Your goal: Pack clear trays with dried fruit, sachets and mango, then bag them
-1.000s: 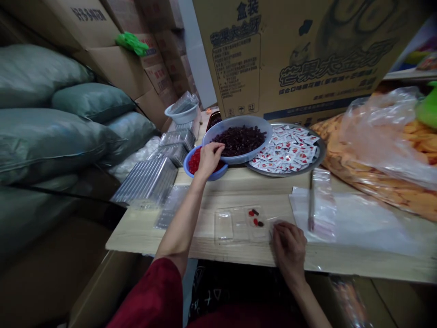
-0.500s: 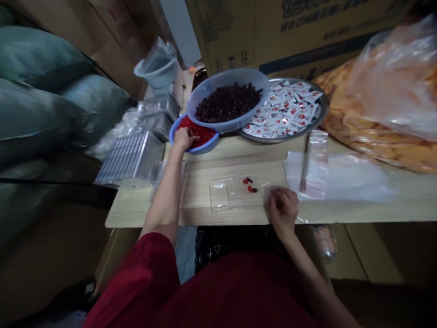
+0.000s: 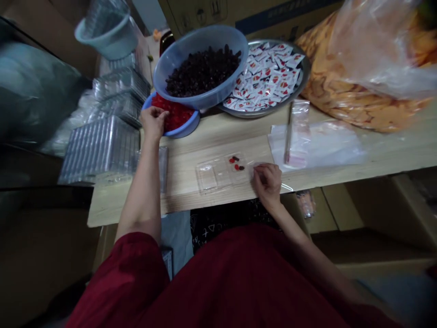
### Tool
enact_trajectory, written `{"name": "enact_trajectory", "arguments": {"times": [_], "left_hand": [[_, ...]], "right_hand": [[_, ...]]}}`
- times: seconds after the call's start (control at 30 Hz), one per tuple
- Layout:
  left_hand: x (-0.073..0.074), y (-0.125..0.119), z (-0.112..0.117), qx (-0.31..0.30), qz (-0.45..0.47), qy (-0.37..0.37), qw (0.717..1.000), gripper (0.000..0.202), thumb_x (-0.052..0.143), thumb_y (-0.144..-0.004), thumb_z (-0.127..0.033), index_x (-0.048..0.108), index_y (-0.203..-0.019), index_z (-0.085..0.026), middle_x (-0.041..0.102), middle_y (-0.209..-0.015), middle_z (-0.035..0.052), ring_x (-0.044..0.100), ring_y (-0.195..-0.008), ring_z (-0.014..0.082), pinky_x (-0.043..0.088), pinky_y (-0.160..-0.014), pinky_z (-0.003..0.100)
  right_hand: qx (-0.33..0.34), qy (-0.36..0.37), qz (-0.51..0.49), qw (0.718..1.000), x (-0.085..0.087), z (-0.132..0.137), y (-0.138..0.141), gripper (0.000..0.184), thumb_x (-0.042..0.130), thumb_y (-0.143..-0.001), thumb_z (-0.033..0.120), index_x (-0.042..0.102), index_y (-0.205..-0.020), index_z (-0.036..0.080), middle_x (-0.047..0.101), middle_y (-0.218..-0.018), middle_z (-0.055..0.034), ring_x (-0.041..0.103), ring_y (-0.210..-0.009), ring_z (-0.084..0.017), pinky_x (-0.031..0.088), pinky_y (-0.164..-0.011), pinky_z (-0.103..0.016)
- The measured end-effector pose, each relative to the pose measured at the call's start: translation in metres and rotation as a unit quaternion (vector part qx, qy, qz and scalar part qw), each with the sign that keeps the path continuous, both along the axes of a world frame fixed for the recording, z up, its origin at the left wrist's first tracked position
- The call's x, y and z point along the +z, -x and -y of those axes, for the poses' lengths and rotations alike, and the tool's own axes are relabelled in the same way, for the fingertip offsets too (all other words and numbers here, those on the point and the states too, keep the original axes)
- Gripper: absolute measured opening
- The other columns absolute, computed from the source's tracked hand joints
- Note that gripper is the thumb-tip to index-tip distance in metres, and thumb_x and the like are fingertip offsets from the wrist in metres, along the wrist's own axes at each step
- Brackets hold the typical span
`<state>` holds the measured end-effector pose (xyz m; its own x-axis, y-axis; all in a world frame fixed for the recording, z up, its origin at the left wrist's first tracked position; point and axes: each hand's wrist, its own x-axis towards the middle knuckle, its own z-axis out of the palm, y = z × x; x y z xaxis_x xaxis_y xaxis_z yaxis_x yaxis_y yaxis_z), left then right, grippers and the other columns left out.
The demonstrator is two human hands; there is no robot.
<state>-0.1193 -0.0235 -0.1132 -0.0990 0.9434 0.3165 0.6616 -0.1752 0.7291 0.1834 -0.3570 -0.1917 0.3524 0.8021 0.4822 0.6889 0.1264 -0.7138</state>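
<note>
My left hand [image 3: 152, 121] reaches into a small blue bowl [image 3: 187, 130] of red pieces, its fingers curled; what they hold is hidden. Behind it a larger pale blue bowl [image 3: 211, 98] holds dark dried fruit. A clear plastic compartment tray [image 3: 221, 172] lies on the wooden board [image 3: 191, 155], with a few red and dark pieces in its right compartment. My right hand [image 3: 268, 182] rests at the tray's right edge, fingers pinched on the thin clear plastic there.
A metal tray [image 3: 302, 79] of small red-and-white sachets sits behind. A large plastic bag of orange snacks [image 3: 355, 91] fills the right. Clear bags [image 3: 317, 143] lie on the board. Stacks of clear trays [image 3: 102, 146] and a pale tub [image 3: 107, 32] stand at left.
My left hand moved from the rim of the dark-fruit bowl down into the small blue bowl of red pieces. The view tilted downward. My right hand stayed at the tray's edge.
</note>
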Motion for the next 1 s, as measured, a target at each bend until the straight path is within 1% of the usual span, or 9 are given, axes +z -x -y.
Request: {"name": "enact_trajectory", "arguments": {"times": [0.13, 0.23, 0.37, 0.5, 0.6, 0.73, 0.8, 0.9, 1.0], "left_hand": [[-0.009, 0.008, -0.005, 0.010, 0.000, 0.010, 1.000, 0.015, 0.078, -0.077, -0.008, 0.063, -0.080, -0.010, 0.058, -0.068, -0.0059, 0.048, -0.065, 0.0082, 0.048, -0.077, 0.025], [-0.013, 0.011, -0.011, 0.011, 0.016, 0.025, 0.999, 0.020, 0.081, -0.079, -0.008, 0.061, -0.083, -0.008, 0.055, -0.067, -0.0085, 0.045, -0.064, 0.0052, 0.045, -0.075, 0.021], [-0.020, 0.014, -0.022, 0.027, 0.062, 0.018, 0.998, 0.021, 0.078, -0.085, -0.009, 0.056, -0.084, -0.009, 0.049, -0.061, -0.0115, 0.040, -0.060, 0.0044, 0.044, -0.073, 0.020], [-0.018, 0.019, -0.027, 0.023, 0.090, 0.008, 0.996, 0.021, 0.070, -0.083, 0.007, 0.056, -0.089, -0.007, 0.052, -0.066, -0.0101, 0.043, -0.064, 0.0057, 0.046, -0.076, 0.022], [-0.008, 0.017, -0.010, 0.040, 0.091, -0.051, 0.994, 0.025, 0.069, -0.078, 0.012, 0.059, -0.090, -0.008, 0.056, -0.072, -0.0083, 0.045, -0.068, 0.0050, 0.047, -0.076, 0.021], [0.004, -0.002, 0.037, 0.002, 0.145, -0.140, 0.980, 0.019, 0.070, -0.084, 0.002, 0.062, -0.095, -0.012, 0.059, -0.080, -0.0066, 0.050, -0.072, 0.0049, 0.050, -0.077, 0.020], [0.004, -0.012, 0.057, -0.007, 0.159, -0.138, 0.978, 0.014, 0.073, -0.087, -0.011, 0.063, -0.096, -0.015, 0.061, -0.084, -0.0041, 0.056, -0.076, 0.0075, 0.052, -0.078, 0.023], [0.001, -0.018, 0.070, 0.017, 0.162, -0.088, 0.983, 0.018, 0.074, -0.086, -0.029, 0.061, -0.094, -0.019, 0.062, -0.085, -0.0010, 0.064, -0.082, 0.0133, 0.055, -0.078, 0.026], [0.007, -0.022, 0.086, 0.010, 0.172, -0.077, 0.982, 0.018, 0.072, -0.087, -0.032, 0.061, -0.096, -0.021, 0.066, -0.093, 0.0023, 0.068, -0.091, 0.0163, 0.057, -0.084, 0.029]], "right_hand": [[0.060, 0.030, 0.030, 0.997, 0.003, 0.014, 0.005, 0.014, 0.055, -0.097, 0.020, 0.068, -0.103, 0.024, 0.069, -0.104, -0.0064, 0.061, -0.105, -0.024, 0.045, -0.094, -0.045], [0.087, 0.025, 0.054, 0.994, 0.002, 0.024, 0.012, 0.016, 0.057, -0.097, 0.017, 0.067, -0.107, 0.024, 0.070, -0.106, -0.0063, 0.061, -0.107, -0.024, 0.043, -0.096, -0.046], [0.092, 0.015, 0.050, 0.994, 0.001, 0.031, 0.015, 0.019, 0.058, -0.096, 0.016, 0.067, -0.110, 0.024, 0.070, -0.108, -0.0069, 0.060, -0.110, -0.025, 0.042, -0.097, -0.045], [0.084, 0.048, 0.050, 0.994, 0.004, 0.029, 0.005, 0.021, 0.058, -0.096, 0.018, 0.067, -0.114, 0.025, 0.068, -0.113, -0.0068, 0.059, -0.115, -0.026, 0.039, -0.101, -0.047], [0.075, 0.090, 0.063, 0.991, 0.003, 0.018, -0.010, 0.023, 0.056, -0.098, 0.022, 0.067, -0.118, 0.025, 0.063, -0.125, -0.0088, 0.055, -0.120, -0.028, 0.039, -0.104, -0.050], [0.090, 0.084, 0.068, 0.990, -0.005, -0.006, -0.028, 0.024, 0.056, -0.096, 0.022, 0.069, -0.117, 0.023, 0.060, -0.127, -0.0111, 0.054, -0.119, -0.030, 0.043, -0.102, -0.052], [0.096, 0.074, 0.053, 0.991, -0.007, -0.014, -0.032, 0.024, 0.058, -0.095, 0.021, 0.070, -0.115, 0.023, 0.062, -0.123, -0.0110, 0.056, -0.116, -0.029, 0.046, -0.101, -0.052], [0.104, 0.061, 0.016, 0.993, -0.004, -0.018, -0.032, 0.023, 0.058, -0.095, 0.019, 0.072, -0.113, 0.022, 0.065, -0.119, -0.0108, 0.059, -0.113, -0.027, 0.049, -0.100, -0.051], [0.115, 0.056, -0.031, 0.991, 0.001, -0.014, -0.029, 0.023, 0.057, -0.096, 0.019, 0.072, -0.113, 0.021, 0.067, -0.119, -0.0112, 0.062, -0.112, -0.025, 0.052, -0.100, -0.048]]}}
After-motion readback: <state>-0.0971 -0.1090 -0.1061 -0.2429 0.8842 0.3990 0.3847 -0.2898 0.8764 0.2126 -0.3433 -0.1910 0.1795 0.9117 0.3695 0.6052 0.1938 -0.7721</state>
